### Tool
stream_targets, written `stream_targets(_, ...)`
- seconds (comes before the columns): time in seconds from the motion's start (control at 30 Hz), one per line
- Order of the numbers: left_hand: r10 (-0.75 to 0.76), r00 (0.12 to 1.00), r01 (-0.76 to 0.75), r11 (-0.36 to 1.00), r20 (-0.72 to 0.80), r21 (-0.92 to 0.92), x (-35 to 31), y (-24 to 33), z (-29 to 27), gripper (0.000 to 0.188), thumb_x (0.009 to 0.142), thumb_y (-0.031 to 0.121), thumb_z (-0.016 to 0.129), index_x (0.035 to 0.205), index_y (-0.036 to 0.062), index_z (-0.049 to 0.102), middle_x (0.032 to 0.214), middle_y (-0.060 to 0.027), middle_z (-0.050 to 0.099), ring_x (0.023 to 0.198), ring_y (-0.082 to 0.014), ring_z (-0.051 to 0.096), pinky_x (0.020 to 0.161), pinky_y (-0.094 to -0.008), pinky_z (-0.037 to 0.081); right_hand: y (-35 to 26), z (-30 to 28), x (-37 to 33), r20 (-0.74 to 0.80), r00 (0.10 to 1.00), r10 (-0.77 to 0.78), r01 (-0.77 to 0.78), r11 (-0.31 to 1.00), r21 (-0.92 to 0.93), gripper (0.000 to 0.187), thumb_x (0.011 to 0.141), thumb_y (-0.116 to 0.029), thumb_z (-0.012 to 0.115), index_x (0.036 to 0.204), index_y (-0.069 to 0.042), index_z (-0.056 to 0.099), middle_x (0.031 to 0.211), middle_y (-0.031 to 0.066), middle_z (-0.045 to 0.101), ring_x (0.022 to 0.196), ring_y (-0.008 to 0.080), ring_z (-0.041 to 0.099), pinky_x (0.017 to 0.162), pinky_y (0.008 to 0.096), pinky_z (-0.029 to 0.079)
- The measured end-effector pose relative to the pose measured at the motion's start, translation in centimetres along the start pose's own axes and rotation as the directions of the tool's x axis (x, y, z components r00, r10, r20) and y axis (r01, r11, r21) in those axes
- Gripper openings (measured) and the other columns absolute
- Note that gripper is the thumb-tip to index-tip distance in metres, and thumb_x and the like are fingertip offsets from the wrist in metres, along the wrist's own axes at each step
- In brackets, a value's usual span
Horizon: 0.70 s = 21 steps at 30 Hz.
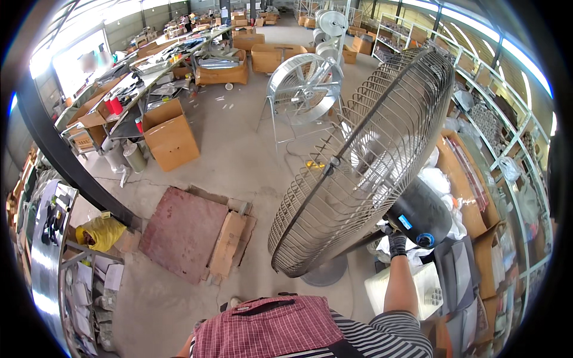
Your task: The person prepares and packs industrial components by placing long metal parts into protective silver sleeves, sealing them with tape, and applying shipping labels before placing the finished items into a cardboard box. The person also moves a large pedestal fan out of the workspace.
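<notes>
A large pedestal fan (334, 164) with a round wire cage stands tilted in front of me on the right. Behind its cage is the black motor housing (422, 213), with a blue label and a blue ring. My right hand (397, 243), in a dark glove, is closed at the fan's neck, just below and beside the motor. Its fingertips are partly hidden there. The fan's round base (324, 271) rests on the floor. Of my left arm only a sliver of skin shows at the lower edge; my left hand is out of sight.
A reddish floor plate (182, 234) lies left of the fan, beside a flattened cardboard piece (227, 243). Ahead stand a silver drum fan (304, 89) and an open carton (170, 136). A white container (406, 289) and shelving (507, 143) line the right; a metal bench (48, 280) is left.
</notes>
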<state>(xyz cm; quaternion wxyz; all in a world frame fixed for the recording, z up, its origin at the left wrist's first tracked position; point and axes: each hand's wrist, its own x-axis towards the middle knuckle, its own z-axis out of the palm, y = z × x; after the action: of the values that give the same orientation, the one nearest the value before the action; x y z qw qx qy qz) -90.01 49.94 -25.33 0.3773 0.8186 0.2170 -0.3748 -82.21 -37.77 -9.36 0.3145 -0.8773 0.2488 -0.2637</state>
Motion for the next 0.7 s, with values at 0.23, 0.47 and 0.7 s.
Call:
stream_targets(0.23, 0.041, 0.999, -0.042, 0.998, -0.017, -0.053, -1.0, -0.8, -0.6, 0.041, 0.089, 0.035, 0.063, 0.119, 0.0077, 0.066, 0.118, -0.0101, 0.068, 0.106, -0.0241, 0.063, 0.092, -0.0343, 0.049, -2.3, 0.0, -0.9, 0.081, 0.994, 0.067, -0.080, 0.984, 0.159, 0.043, 0.080, -0.034, 0.070, 0.113, -0.006, 0.064, 0.111, 0.0134, 0.068, 0.104, 0.0303, 0.062, 0.093, 0.0412, 0.046)
stream_targets(0.47, -0.024, 0.999, 0.025, 0.999, 0.034, -0.032, -2.0, -0.1, -0.7, 0.039, 0.085, 0.024, 0.069, 0.118, 0.0033, 0.066, 0.114, -0.0089, 0.069, 0.103, -0.0217, 0.063, 0.091, -0.0321, 0.049, -1.4, -0.2, 0.4, 0.112, 0.983, 0.143, -0.165, 0.962, 0.218, 0.053, 0.073, -0.027, 0.076, 0.120, -0.008, 0.061, 0.124, 0.0126, 0.063, 0.119, 0.0305, 0.054, 0.108, 0.0415, 0.035)
stream_targets(0.7, 0.012, 0.999, -0.002, 0.971, 0.040, -0.239, -0.4, 0.0, -0.2, 0.039, 0.082, 0.023, 0.072, 0.115, 0.0027, 0.067, 0.111, -0.0111, 0.069, 0.098, -0.0223, 0.064, 0.087, -0.0318, 0.050, -3.2, 1.0, 0.4, -0.075, 0.958, 0.278, -0.239, 0.912, 0.333, 0.069, 0.063, -0.019, 0.089, 0.122, -0.001, 0.057, 0.126, 0.0111, 0.062, 0.117, 0.0255, 0.055, 0.108, 0.0377, 0.036)
